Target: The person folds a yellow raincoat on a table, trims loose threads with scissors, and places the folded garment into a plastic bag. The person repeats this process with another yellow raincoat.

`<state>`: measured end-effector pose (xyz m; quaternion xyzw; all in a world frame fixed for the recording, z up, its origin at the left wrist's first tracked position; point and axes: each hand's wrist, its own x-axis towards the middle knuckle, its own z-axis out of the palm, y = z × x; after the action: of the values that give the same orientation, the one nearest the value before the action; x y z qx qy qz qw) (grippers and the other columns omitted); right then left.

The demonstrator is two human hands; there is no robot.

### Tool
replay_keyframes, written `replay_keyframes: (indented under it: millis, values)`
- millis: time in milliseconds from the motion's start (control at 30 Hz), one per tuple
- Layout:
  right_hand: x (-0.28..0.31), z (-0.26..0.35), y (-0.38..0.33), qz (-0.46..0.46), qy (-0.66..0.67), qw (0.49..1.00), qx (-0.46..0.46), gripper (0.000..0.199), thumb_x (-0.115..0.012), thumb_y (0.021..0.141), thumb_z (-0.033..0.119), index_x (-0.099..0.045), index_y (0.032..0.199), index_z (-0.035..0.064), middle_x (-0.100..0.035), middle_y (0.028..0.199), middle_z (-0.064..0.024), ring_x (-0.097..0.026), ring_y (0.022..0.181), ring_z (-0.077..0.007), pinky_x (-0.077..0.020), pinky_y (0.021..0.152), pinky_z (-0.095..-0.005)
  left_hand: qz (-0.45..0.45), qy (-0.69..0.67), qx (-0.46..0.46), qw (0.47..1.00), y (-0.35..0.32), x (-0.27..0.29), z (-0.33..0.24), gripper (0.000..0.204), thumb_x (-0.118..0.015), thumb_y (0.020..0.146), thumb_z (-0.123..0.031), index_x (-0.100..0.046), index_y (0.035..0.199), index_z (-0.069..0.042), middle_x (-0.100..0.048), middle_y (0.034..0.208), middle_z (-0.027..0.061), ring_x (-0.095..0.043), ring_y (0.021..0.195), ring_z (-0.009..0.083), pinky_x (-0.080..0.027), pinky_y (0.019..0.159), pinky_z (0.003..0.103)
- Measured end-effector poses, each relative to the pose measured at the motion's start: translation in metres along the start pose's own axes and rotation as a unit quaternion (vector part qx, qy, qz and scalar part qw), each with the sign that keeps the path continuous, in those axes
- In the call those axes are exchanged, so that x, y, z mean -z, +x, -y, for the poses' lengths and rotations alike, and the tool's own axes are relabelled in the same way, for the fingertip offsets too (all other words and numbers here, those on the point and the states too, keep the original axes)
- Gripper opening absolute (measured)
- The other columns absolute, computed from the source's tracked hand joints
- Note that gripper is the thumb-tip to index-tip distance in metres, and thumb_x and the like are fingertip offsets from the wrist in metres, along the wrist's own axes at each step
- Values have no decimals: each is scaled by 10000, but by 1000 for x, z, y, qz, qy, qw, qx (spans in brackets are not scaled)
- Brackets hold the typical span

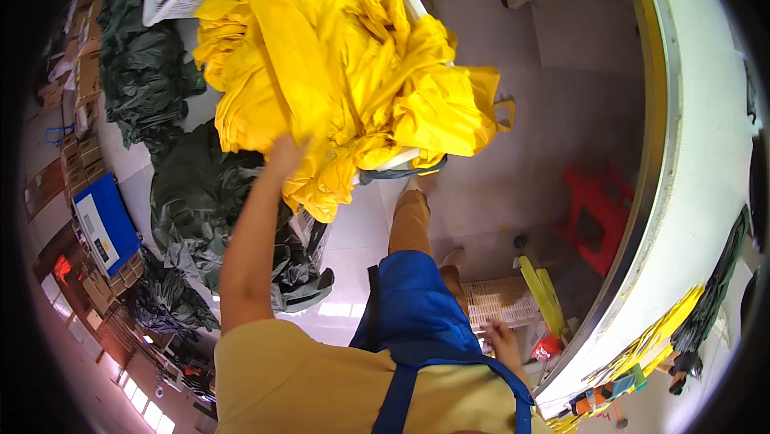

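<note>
A large heap of yellow sheet-like garments (337, 57), perhaps raincoats, overflows a white crate (401, 159) in front of me. Reaching up from the lower left, my left hand (286, 159) is at the near left edge of the heap, against the yellow material. Its fingers are smeared by motion, so I cannot make out whether they grip a fold. My right hand (504, 343) hangs low by my side, near the white table edge, fingers loosely bent and apart with nothing seen in them.
Dark green garments (200, 185) lie piled to the left. A red plastic stool (597, 217) and a beige slatted basket (501, 302) stand on the floor at right. The white table (698, 137) curves along the right side. Boxes (84, 161) line the far left.
</note>
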<state>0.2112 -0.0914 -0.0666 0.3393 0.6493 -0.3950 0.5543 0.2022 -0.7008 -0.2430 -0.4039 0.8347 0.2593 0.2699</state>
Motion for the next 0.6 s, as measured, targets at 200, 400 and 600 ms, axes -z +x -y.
replay_keyframes:
  millis: [200,400,600]
  values:
    - [-95,188,30,263,88,953,122,837,-503,881,586,-176,1481,103,-351,1449,-156,-401,1283,-276,-317,1036,-405,284,-406,-166,853,-277,68,-129,437,-664,860,-250,-540,1213,-24,-616,1133,119,-586,1027,234,-451,906,361]
    - [-211,253,24,331,-62,928,162,643,-616,828,256,-377,1385,43,-522,1297,-144,-529,1159,-271,-432,964,-404,374,-205,-342,837,-338,84,-185,388,-626,854,-251,-570,1192,-68,-635,1100,155,-601,1023,299,-457,895,367]
    - [-160,318,-111,295,171,890,303,439,-599,732,63,-544,1165,13,-644,973,-110,-655,780,-240,-556,707,-343,251,-333,-299,858,-376,65,-145,481,-699,802,-294,-568,1186,-35,-615,1134,205,-585,1042,350,-452,898,383]
